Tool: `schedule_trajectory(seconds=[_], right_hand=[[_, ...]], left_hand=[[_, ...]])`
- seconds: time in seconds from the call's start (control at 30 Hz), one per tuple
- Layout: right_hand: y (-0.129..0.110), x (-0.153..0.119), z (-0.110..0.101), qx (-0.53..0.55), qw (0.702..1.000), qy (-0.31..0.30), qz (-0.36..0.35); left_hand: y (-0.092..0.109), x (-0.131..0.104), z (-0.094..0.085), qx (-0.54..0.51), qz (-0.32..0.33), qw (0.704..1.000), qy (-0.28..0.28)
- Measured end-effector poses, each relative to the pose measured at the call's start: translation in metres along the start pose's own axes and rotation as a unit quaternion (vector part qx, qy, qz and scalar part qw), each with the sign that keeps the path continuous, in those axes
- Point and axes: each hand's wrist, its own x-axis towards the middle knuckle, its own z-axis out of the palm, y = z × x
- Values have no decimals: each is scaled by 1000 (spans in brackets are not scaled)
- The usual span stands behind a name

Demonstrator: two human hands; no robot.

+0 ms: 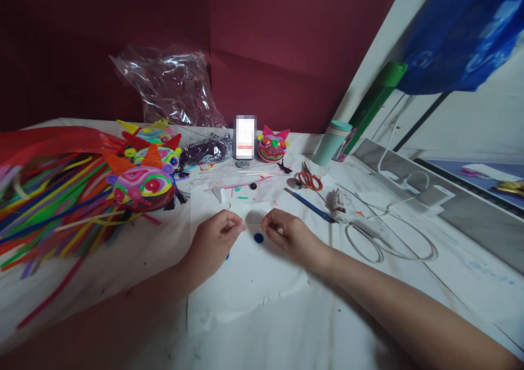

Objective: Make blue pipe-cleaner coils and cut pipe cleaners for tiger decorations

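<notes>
My left hand (219, 236) is above a white sheet (245, 288), thumb and fingers pinched together. Facing it, my right hand (289, 233) is pinched too, a small gap between the two. Whatever is between the fingertips, if anything, is too small to make out. A dark blue round piece (258, 238) lies on the sheet between the hands, nearest my right fingertips. Part of another blue bit (227, 256) shows beside my left hand. Just beyond the hands are a small black piece (253, 185) and green scraps (242, 197).
Fuzzy colourful stems (49, 212) spread at left beside several horned animal heads (141, 187). Behind stand another head (273, 145) and a plastic bag (176, 86). At right are orange-handled scissors (313, 181), a blue pen-like tool (311, 205), a coiled cable (368, 244) and a green cup (332, 142).
</notes>
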Motion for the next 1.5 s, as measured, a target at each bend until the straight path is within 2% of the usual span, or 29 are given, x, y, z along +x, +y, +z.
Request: schedule_trajectory(seconds=[0.13,0.3,0.87,1.1,1.3,1.5], right_hand=[[8,1,4,-56,998,-26,-28],[11,1,13,-98,994,-36,-46],[14,-3,14,-157,981,-47,-100],[14,-3,9,-130,988,-31,-74],[16,-5,7,-143,982,-45,-118],[18,-6,11,-172,975,-51,-128]], left_hand=[[-7,3,-2,141,51,989,2],[-15,6,-1,199,100,975,-14],[-21,7,-1,206,144,968,-23],[-20,7,-2,212,147,966,-22],[-21,8,-1,216,155,964,-20],[-20,7,-1,215,153,965,-18]])
